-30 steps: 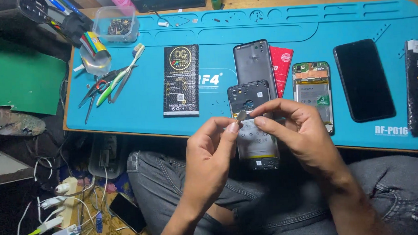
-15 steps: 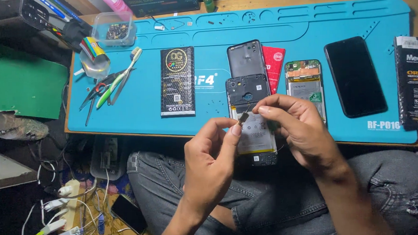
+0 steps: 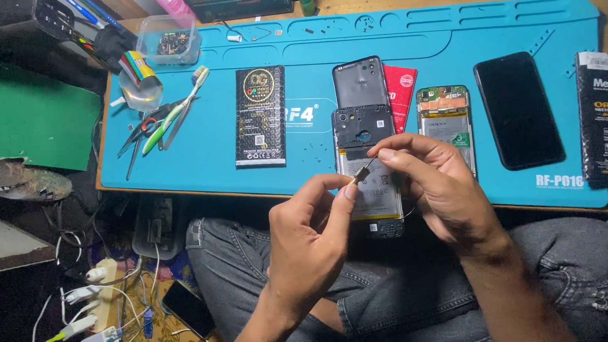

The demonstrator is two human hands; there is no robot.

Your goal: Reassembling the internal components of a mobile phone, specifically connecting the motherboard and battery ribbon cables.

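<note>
An opened phone (image 3: 375, 199) with its back off and battery showing lies at the near edge of the blue work mat (image 3: 201, 162), partly over my lap. Just above the battery, a small dark part on a thin strip (image 3: 363, 171) is pinched from both sides. My left hand (image 3: 312, 242) grips its lower end between thumb and forefinger. My right hand (image 3: 443, 185) holds the upper end with its fingertips and covers the phone's right edge.
On the mat lie a black back cover (image 3: 359, 82), a red card (image 3: 404, 91), a second opened phone (image 3: 445, 127), a black screen (image 3: 518, 110), a black flat box (image 3: 260, 116), and hand tools (image 3: 168, 119). A clear tub (image 3: 168, 39) stands at the back left. Cables and a phone (image 3: 187, 309) lie on the floor.
Both hands have come slightly down from the phone's camera end to above the battery, and the small part now shows between the fingertips. The view has shifted a little.
</note>
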